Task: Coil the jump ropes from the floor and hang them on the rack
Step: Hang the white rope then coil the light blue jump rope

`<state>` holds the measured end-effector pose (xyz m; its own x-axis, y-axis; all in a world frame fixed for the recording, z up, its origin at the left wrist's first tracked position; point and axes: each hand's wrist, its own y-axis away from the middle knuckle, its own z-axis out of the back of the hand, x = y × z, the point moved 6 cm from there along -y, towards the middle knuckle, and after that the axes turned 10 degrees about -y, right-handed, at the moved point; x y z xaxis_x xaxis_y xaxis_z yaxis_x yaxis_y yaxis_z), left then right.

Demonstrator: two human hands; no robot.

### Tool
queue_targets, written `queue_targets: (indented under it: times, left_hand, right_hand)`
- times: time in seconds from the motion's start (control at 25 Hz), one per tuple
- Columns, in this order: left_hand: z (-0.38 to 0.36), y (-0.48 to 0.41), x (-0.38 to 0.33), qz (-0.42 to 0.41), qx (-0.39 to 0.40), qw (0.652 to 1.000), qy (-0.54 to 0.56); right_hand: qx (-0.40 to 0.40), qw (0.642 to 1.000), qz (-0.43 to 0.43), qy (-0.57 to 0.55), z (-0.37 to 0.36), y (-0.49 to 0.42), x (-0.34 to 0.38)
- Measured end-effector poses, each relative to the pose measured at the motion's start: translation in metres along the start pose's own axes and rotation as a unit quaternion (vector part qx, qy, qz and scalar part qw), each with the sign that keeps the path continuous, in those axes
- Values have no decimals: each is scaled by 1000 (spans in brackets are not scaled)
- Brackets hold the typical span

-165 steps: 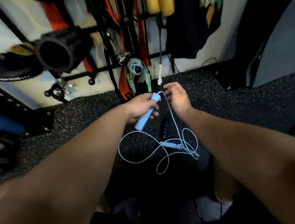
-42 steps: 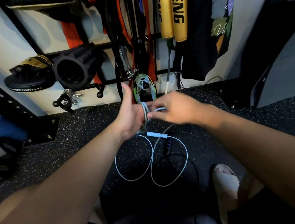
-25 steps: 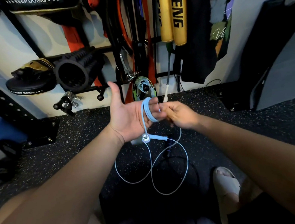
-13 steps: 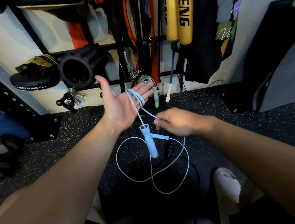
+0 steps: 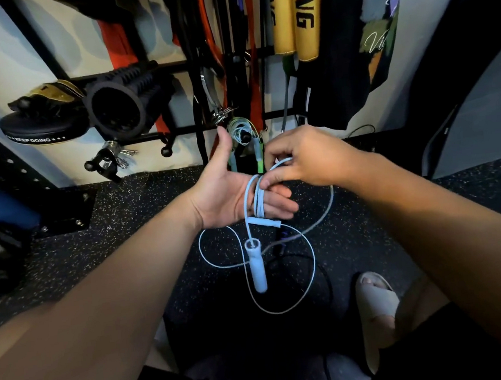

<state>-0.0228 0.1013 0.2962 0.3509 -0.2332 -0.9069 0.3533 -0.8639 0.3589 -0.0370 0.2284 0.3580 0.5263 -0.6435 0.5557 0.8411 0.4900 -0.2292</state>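
Note:
My left hand (image 5: 231,197) is held out flat, palm up, thumb raised. Several turns of a light blue jump rope (image 5: 258,201) lie wrapped round its fingers. One blue handle (image 5: 256,268) dangles below the hand. My right hand (image 5: 307,157) pinches the cord just above the left fingers. The loose cord (image 5: 313,263) trails in loops onto the black floor. A black jump rope (image 5: 281,244) lies on the floor under it. A coiled green-handled rope (image 5: 242,133) hangs on the rack (image 5: 177,132) behind my hands.
On the wall rack sit a black foam roller (image 5: 120,104), a focus pad (image 5: 41,129), orange and black straps (image 5: 212,41) and yellow pads (image 5: 291,13). A dark shirt (image 5: 360,43) hangs to the right. My sandalled foot (image 5: 374,306) is at the lower right.
My right hand rose from below the left hand and carried the cord up over the left fingers, adding a turn. The floor loops shrank and the blue handle hangs lower.

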Motion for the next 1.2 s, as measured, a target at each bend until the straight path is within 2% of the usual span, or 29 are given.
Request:
queue_targets:
  times: [0.12,0.32,0.44,0.56,0.72,0.8,0.92,1.04,1.12,1.2]
  left_hand:
    - [-6,3,-5,-3,38,999,16]
    - [4,10,-19,-75,-34,988,134]
    - [12,13,-24,-126,-71,970,194]
    - [21,16,-28,-183,-113,951,223]
    - [43,24,-31,-239,-183,914,272]
    - [51,25,-28,-229,-225,916,242]
    - [56,21,-17,-163,-278,937,133]
    - [38,12,-11,-97,-241,964,66]
    - [20,8,-8,-51,-182,982,27]
    - [6,6,-3,-21,-105,994,1]
  right_hand:
    - [-24,996,-26,-77,-5,2,-11]
    - [-85,967,-118,-210,-32,10,-38]
    - [-40,942,-196,-268,-63,14,-42]
    - [26,928,-235,-289,-91,19,-41]
    - [126,932,-261,-217,-104,26,-33]
    - [147,952,-229,-140,-98,20,-20]
    - [120,983,-134,-27,-75,6,6]
    - [107,991,-59,51,-52,0,23]
    - [100,991,-27,80,-39,0,25]
    - [71,996,-7,59,-26,0,21]
